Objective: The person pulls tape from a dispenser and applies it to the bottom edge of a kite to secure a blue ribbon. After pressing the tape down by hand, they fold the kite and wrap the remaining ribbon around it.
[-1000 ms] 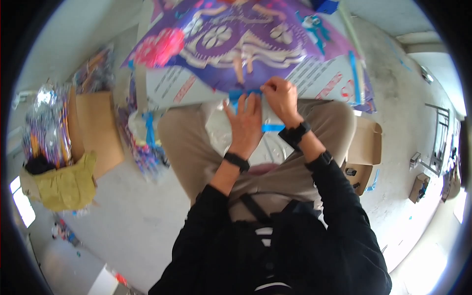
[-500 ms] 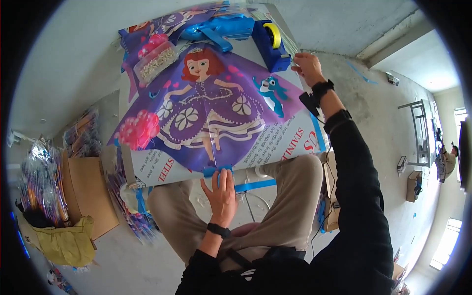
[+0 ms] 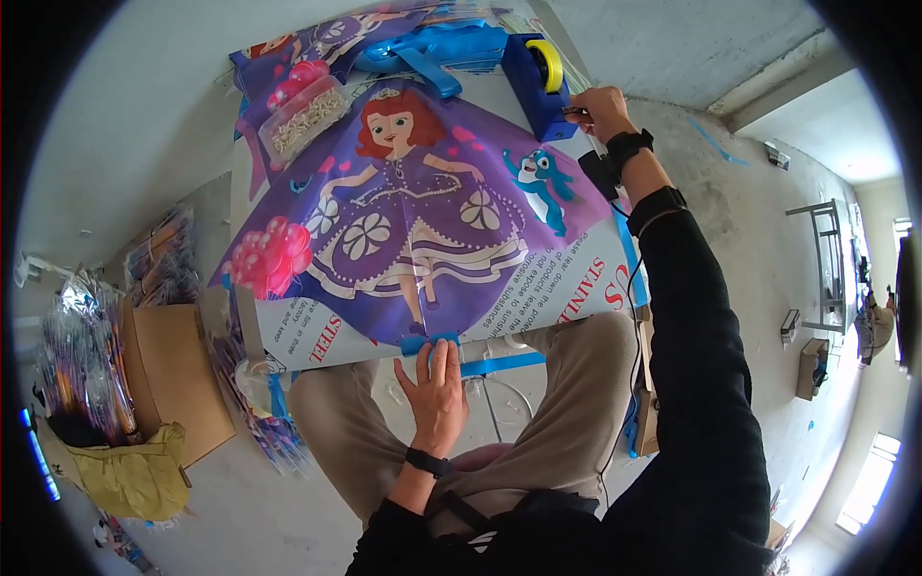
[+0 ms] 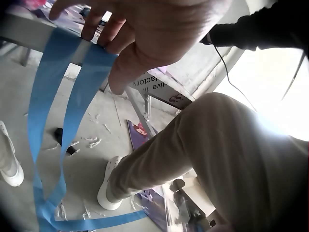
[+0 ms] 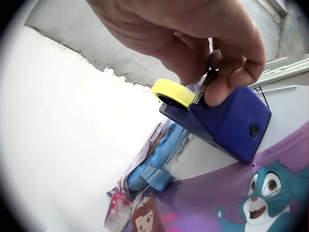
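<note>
A purple printed sheet [image 3: 413, 192] with a red-haired figure lies flat on the white-covered board. At its lower tip is blue ribbon [image 3: 415, 344], which hangs in long loops [image 4: 77, 106] in the left wrist view. My left hand [image 3: 438, 398] rests its fairly straight fingers on that ribbon at the board's near edge. Beside the blue dispenser [image 3: 538, 96] with its yellow-rimmed roll [image 5: 173, 93], my right hand [image 3: 603, 112] pinches a small dark item [image 5: 210, 77] between thumb and fingers; what it is, I cannot tell. The fingers partly cover the dispenser's end.
On the board's far side lie a clear box of small pale pieces [image 3: 305, 123], a blue ribbon bundle [image 3: 432, 48] and thin pale rods [image 5: 285, 70]. Cardboard [image 3: 173, 384] and wrapped packs [image 3: 86, 355] stand at left. Knees are under the near edge.
My right hand has left the ribbon at the near edge and moved far right to the dispenser, where it now pinches the dark item. My left hand stays on the ribbon. The head view has shifted.
</note>
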`<state>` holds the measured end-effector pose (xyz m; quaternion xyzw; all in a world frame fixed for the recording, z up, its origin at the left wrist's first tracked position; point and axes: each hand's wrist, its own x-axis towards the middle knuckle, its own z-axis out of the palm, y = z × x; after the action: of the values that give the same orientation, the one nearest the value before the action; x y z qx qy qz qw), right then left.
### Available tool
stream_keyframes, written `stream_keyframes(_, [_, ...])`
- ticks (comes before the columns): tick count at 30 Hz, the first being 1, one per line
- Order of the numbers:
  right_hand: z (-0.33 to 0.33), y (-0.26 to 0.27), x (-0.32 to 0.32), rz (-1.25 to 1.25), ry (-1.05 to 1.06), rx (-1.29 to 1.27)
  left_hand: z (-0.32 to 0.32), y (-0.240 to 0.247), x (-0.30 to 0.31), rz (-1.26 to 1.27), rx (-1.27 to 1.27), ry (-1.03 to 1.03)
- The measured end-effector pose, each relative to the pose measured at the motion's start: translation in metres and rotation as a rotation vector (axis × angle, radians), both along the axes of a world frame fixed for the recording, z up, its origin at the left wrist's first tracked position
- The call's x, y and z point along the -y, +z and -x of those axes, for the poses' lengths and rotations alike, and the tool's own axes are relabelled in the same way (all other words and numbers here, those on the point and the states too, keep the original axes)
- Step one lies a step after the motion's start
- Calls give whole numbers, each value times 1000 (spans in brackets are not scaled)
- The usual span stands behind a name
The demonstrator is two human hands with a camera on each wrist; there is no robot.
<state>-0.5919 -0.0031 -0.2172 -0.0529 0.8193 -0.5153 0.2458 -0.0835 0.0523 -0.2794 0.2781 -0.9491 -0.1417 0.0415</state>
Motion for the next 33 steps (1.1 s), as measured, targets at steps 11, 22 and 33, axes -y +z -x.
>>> stream_keyframes(11, [-20,-7,-37,490,104,170,1,2,-1,8,-5,9])
stream_keyframes(22, [-17,-27,-41,564,113,181,2,2,-1,13,-3,8])
stream_keyframes(33, [-26,-9,-40,152,39,9,2,1,-1,23,11,2])
